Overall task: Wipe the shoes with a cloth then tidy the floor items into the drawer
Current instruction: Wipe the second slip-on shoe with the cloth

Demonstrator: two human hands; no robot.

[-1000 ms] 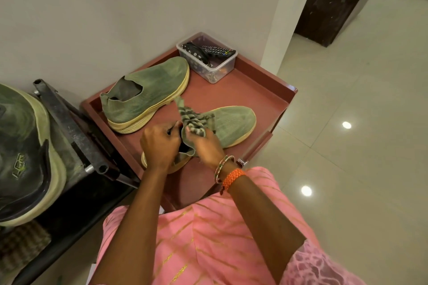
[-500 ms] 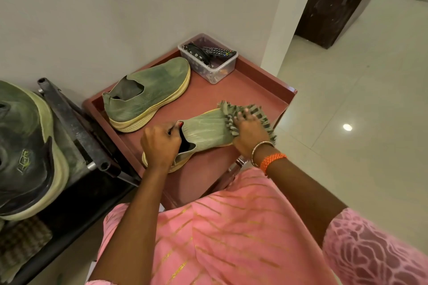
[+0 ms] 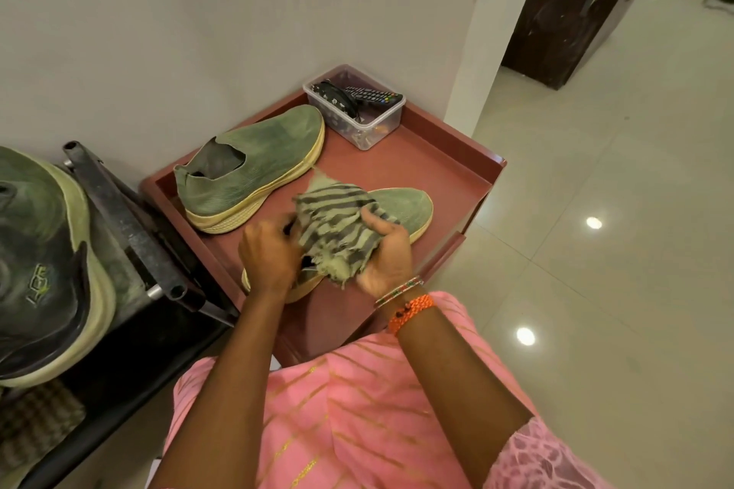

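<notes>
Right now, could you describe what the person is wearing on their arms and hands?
The right hand has thin patterned bangles and an orange beaded thread at the wrist, with a pink lace sleeve higher up. The left hand and forearm are bare.

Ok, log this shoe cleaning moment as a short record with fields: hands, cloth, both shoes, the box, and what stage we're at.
left hand: left hand holds the heel end of the near shoe
right hand: right hand grips the striped cloth
cloth: bunched over the middle of the near shoe
far shoe: far shoe lies untouched on the red tray
box: clear box at the tray's back corner, remote inside
stage: wiping under way, tidying not started
</notes>
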